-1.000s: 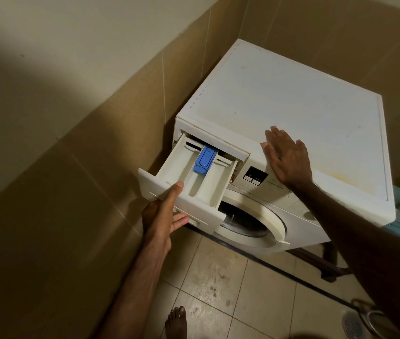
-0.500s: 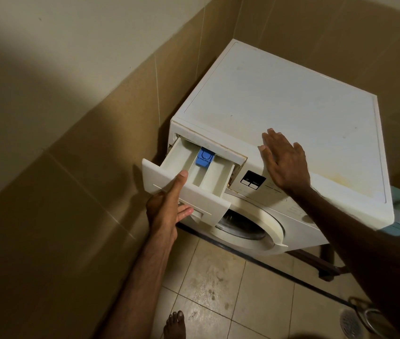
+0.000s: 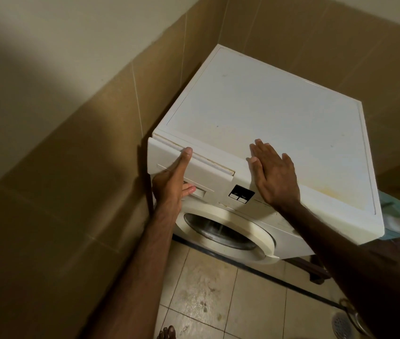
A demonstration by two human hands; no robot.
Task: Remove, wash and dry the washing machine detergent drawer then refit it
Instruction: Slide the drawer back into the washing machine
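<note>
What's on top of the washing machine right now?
Only the right hand lies flat on the washing machine lid, near its front edge. The rest of the lid is bare, with yellowish staining. Whatever is under the palm is covered.

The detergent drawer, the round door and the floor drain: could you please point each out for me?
detergent drawer [image 3: 203,171]: head view, on its white front panel.
round door [image 3: 221,234]: head view, on the glass window.
floor drain [image 3: 342,325]: head view, on the metal grate.
</note>
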